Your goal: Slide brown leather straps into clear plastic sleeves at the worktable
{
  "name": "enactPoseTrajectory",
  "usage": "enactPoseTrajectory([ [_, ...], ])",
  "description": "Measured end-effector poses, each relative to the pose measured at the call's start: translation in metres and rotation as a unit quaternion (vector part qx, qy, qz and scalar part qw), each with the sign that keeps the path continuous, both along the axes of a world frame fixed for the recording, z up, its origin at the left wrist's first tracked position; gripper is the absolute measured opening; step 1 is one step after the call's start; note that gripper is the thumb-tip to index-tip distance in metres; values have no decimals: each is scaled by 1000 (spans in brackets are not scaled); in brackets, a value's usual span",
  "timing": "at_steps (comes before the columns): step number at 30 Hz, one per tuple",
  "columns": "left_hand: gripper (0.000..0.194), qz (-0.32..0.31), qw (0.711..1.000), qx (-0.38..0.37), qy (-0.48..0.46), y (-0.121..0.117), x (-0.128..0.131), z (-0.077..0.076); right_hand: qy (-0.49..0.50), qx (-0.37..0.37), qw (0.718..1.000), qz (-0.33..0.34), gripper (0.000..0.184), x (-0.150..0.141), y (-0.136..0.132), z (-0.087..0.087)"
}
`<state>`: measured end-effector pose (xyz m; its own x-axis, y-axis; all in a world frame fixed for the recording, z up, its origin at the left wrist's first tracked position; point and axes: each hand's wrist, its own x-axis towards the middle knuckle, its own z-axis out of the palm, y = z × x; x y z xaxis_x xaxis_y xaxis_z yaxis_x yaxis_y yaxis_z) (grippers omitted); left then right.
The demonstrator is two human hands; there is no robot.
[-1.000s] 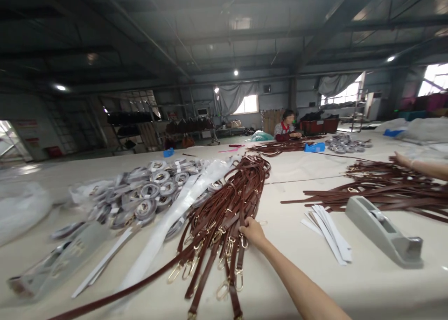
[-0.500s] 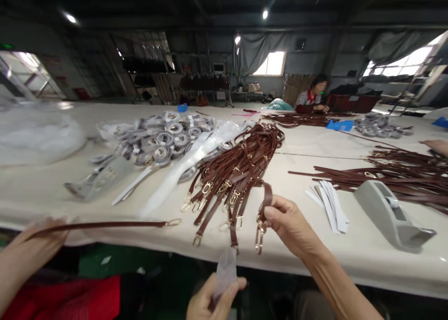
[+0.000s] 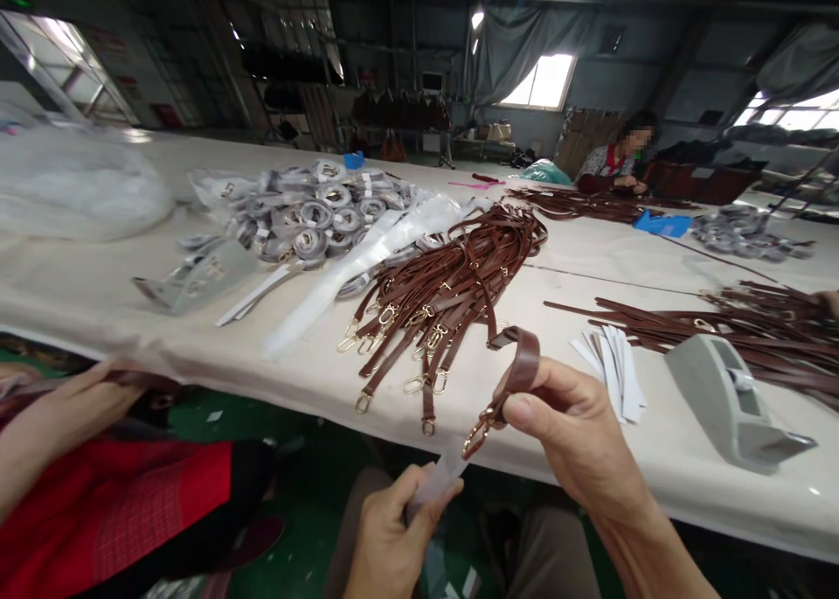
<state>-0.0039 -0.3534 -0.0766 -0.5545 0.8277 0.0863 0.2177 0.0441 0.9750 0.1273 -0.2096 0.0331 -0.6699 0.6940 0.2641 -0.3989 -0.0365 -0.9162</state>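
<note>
My right hand [image 3: 564,420] pinches a brown leather strap [image 3: 523,358] near its end, where a gold metal clasp [image 3: 477,433] hangs from it. Lower down, my left hand [image 3: 403,520] grips a translucent whitish strip [image 3: 442,478], whose upper end points up at the clasp; a small gap or light contact there is hard to tell. Behind my hands, a heap of brown straps [image 3: 459,275] with gold buckles lies on the table, some ends reaching toward the front edge. The strap I hold trails back to that heap.
A tape dispenser [image 3: 724,402] and white paper strips [image 3: 616,372] lie at right; another dispenser [image 3: 197,275] stands at left. Wrapped grey coils [image 3: 315,219] are piled behind. A co-worker's hand [image 3: 79,407] is at the left, and another person [image 3: 616,157] sits across the table [image 3: 229,354].
My right hand has raised the strap's end and tilted its clasp leftward. My left hand moved its strip closer to it. The co-worker at left has drawn a strap off the table.
</note>
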Motion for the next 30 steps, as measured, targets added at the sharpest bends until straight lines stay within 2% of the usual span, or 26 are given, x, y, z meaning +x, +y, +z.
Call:
enactPoseTrajectory([
  [7,30,-15,1000,-20,-2,0,-2,1,-63,5,998,4,7,-7,-4,-12],
  [11,28,-27,999,-17,-4,0,-2,4,-99,17,995,8,12,-11,-9,-26],
  [16,24,-37,999,-33,-15,-2,-1,4,-95,-21,995,16,13,-15,-17,-46],
  [20,23,-57,993,-46,-92,-8,1,2,-84,-60,994,23,12,-16,-24,-54],
  [25,46,-87,972,-32,-215,-18,6,7,-88,-75,993,21,15,-13,-28,-57],
  [30,37,-56,964,-44,-256,-15,8,15,-94,-77,992,12,17,-11,-34,-63],
])
